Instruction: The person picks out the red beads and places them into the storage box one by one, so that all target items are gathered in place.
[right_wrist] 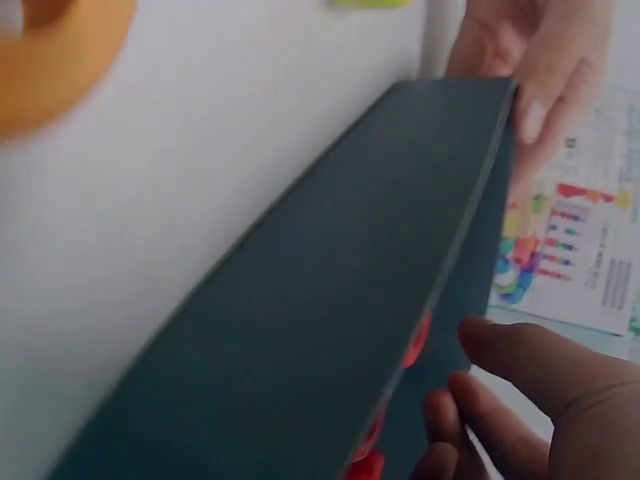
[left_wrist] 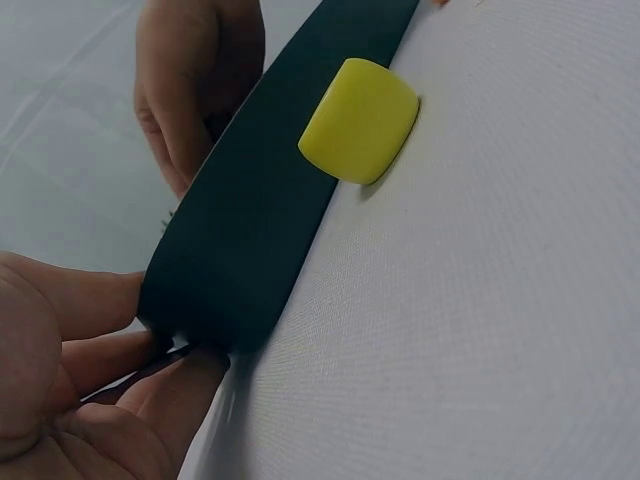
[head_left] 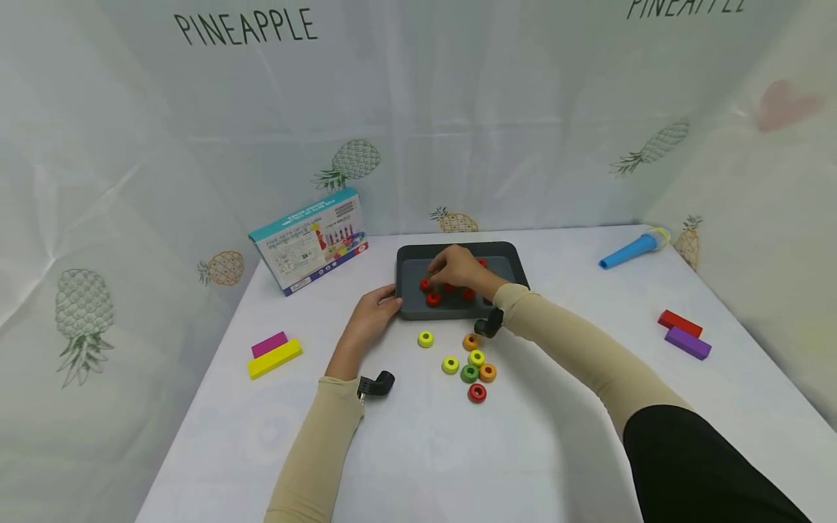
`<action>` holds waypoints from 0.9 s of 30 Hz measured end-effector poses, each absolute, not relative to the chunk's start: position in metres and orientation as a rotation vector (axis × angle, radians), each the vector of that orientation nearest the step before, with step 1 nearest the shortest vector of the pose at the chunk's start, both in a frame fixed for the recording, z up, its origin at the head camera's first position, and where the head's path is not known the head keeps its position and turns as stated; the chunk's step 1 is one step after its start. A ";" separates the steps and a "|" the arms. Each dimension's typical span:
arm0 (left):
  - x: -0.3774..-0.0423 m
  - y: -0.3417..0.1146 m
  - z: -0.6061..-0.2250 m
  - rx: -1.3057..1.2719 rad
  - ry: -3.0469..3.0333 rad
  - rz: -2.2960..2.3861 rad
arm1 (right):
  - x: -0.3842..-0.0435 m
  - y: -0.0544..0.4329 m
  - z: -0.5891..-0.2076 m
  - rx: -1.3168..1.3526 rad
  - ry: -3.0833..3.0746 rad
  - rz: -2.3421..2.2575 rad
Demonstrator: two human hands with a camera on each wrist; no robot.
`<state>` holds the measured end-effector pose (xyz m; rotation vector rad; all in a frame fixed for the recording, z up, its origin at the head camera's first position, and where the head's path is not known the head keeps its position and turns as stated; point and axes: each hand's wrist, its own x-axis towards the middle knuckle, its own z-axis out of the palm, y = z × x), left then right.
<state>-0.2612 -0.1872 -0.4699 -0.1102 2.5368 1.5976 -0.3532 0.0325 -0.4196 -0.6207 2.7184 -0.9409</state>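
A dark grey tray (head_left: 451, 314) lies near the back of the table with several red rings (head_left: 434, 298) in it. My left hand (head_left: 374, 312) grips the tray's left front corner, thumb and fingers on its wall in the left wrist view. Over the tray's inside, my right hand (head_left: 458, 267) reaches down with its fingertips right at a red ring (head_left: 426, 284) on the left side. In the right wrist view, thumb (right_wrist: 510, 350) and fingers stand slightly apart, and no ring shows between them. The palm hides part of the tray and some rings.
In front of the tray lie yellow rings (head_left: 450, 365), orange rings (head_left: 487, 373), a green ring (head_left: 469, 373) and a red ring (head_left: 477, 393). Coloured blocks (head_left: 275, 358) lie left, others (head_left: 687, 343) right. A printed box (head_left: 310, 243) leans behind; a blue cone-shaped object (head_left: 628, 250) lies back right.
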 end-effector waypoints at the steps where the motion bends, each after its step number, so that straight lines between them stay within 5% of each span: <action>1: -0.261 -0.187 -0.470 -0.113 2.539 1.597 | -0.351 0.034 -0.417 -0.618 2.713 -0.947; 27: -0.257 -0.187 -0.469 -0.121 2.538 1.589 | -0.272 0.080 -0.383 -0.686 2.555 -1.107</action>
